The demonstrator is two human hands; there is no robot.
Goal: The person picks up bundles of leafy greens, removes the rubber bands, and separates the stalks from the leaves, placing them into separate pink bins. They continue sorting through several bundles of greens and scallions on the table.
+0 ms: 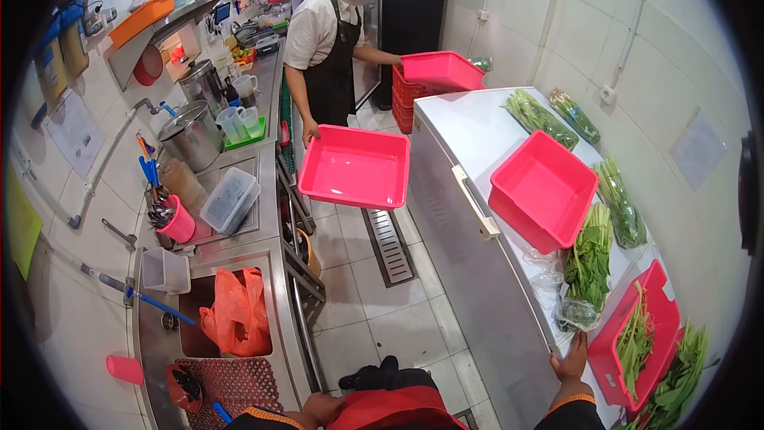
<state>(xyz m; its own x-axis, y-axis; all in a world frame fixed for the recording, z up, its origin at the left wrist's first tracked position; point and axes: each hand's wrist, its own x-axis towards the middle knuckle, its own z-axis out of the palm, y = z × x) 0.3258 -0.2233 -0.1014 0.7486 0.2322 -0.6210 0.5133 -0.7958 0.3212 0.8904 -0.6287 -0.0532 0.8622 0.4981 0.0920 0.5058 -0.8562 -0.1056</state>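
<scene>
My right hand (571,357) rests at the front edge of the white chest freezer (469,131), fingers stretched out and holding nothing. Just beyond its fingertips lies a bunch of leafy greens (587,259) with clear plastic around its end. To its right sits a pink basin (659,310) with loose green stalks (635,342) inside. Low in the view, my left hand (322,408) is beside my red apron (390,410), near the sink counter's edge; its fingers are mostly hidden. An upturned-edge pink basin (549,187) stands on the freezer, farther back.
A co-worker (330,48) in a dark apron holds a pink basin (354,166) over the aisle and touches another pink basin (442,70) above a red crate (404,99). An orange plastic bag (239,314) fills the sink at left. A drain grate (388,247) crosses the floor.
</scene>
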